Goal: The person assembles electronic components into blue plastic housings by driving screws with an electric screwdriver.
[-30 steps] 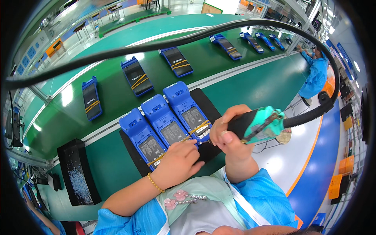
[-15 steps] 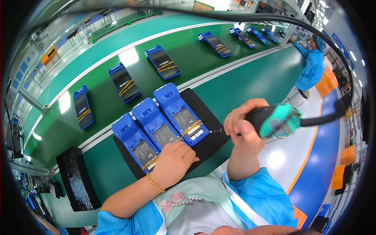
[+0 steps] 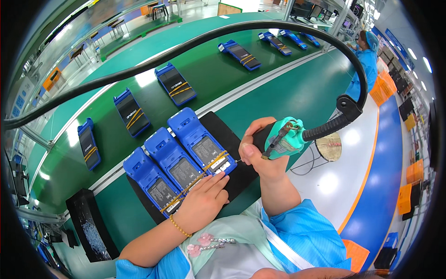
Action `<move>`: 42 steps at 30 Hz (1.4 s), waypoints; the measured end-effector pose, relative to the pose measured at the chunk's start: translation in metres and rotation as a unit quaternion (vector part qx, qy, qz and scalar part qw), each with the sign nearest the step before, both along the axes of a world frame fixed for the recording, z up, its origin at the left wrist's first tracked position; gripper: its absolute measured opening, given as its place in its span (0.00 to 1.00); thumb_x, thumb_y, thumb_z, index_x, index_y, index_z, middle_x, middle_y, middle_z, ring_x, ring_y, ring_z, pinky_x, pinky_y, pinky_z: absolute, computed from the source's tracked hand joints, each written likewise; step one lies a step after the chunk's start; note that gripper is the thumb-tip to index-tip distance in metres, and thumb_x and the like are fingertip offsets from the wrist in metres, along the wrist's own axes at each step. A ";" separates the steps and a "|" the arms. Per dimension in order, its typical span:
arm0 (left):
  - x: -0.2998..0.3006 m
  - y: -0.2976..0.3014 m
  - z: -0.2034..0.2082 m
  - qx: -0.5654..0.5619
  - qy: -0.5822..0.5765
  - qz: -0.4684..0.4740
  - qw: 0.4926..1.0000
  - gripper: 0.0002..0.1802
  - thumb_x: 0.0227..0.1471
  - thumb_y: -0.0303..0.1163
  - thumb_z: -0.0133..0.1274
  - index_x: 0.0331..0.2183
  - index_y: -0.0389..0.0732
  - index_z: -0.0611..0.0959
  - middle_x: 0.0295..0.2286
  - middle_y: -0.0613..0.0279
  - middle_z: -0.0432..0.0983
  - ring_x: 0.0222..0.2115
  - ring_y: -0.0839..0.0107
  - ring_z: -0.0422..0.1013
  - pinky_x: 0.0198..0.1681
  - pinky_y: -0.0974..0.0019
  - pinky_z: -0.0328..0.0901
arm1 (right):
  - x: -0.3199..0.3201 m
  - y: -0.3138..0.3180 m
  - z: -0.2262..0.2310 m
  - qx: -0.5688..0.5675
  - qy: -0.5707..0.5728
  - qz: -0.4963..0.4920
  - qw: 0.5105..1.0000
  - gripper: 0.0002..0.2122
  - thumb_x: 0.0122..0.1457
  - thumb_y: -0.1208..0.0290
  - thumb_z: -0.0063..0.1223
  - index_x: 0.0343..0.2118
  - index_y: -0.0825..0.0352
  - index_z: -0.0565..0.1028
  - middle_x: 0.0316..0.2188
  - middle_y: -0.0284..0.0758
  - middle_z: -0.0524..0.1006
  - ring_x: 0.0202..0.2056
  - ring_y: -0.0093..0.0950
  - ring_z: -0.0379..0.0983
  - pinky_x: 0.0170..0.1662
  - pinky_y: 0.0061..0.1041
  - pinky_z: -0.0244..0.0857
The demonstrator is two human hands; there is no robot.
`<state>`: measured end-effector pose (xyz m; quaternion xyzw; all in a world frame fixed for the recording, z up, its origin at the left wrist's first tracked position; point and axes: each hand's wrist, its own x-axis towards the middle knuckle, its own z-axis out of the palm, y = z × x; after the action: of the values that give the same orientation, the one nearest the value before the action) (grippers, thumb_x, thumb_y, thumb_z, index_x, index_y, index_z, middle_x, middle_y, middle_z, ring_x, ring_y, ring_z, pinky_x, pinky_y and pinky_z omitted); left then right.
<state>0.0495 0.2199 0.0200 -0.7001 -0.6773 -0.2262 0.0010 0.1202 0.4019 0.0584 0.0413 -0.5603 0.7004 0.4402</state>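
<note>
Three blue handheld payment terminals lie face down side by side on a black mat (image 3: 232, 132): a left one (image 3: 139, 163), a middle one (image 3: 159, 140) and a right one (image 3: 185, 122). Yellow rubber bands cross their lower ends. My left hand (image 3: 204, 203) rests palm down over the lower ends of the middle and right terminals, fingers stretched out. In my right hand (image 3: 253, 149) is a teal and black electric screwdriver (image 3: 287, 138), its thin bit pointing left at the right terminal's lower side edge. Whether the tip touches there I cannot tell.
Several face-up terminals with rubber bands, one here (image 3: 176, 84), line the green conveyor (image 3: 109, 156) beyond a metal rail. A black tray (image 3: 79, 201) of small screws sits at left. A black cable (image 3: 195, 39) arches overhead to the screwdriver. A co-worker (image 3: 367, 60) sits far right.
My right hand has brought the screwdriver left and turned it, closer to the right terminal. The fingers of my left hand have straightened toward that terminal. The whole view has shifted.
</note>
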 end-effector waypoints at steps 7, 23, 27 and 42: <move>-0.001 0.002 -0.003 0.007 -0.009 -0.002 1.000 0.12 0.44 0.35 0.60 0.23 0.37 0.75 0.45 0.51 0.76 0.52 0.57 0.69 0.53 0.55 0.65 | 0.002 0.004 0.001 0.009 0.002 0.039 0.999 0.16 0.45 0.90 0.61 0.37 0.74 0.70 0.32 0.37 0.74 0.27 0.18 0.72 0.29 0.18 0.66; -0.004 0.001 -0.003 0.011 -0.006 -0.005 1.000 0.11 0.43 0.34 0.61 0.25 0.37 0.77 0.44 0.53 0.77 0.51 0.58 0.69 0.53 0.56 0.65 | -0.003 0.003 -0.001 0.148 -0.053 -0.050 0.986 0.15 0.43 0.85 0.62 0.35 0.71 0.71 0.27 0.34 0.74 0.26 0.19 0.70 0.28 0.18 0.64; -0.004 0.001 -0.001 0.011 -0.002 -0.007 1.000 0.12 0.43 0.34 0.61 0.25 0.37 0.77 0.44 0.53 0.77 0.51 0.59 0.69 0.53 0.55 0.65 | -0.001 0.003 0.000 0.128 -0.058 -0.036 0.989 0.17 0.39 0.86 0.62 0.36 0.70 0.72 0.30 0.33 0.75 0.29 0.20 0.71 0.31 0.20 0.65; -0.003 0.001 -0.002 0.008 -0.007 -0.006 1.000 0.13 0.44 0.36 0.62 0.25 0.38 0.77 0.44 0.55 0.76 0.52 0.59 0.68 0.55 0.54 0.64 | -0.002 -0.003 0.011 0.150 -0.052 -0.072 0.985 0.12 0.46 0.84 0.62 0.34 0.71 0.71 0.23 0.34 0.73 0.24 0.19 0.69 0.27 0.17 0.63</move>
<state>0.0466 0.2208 0.0180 -0.7022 -0.6716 -0.2363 0.0002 0.1182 0.3993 0.0689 0.0300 -0.6826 0.5763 0.4485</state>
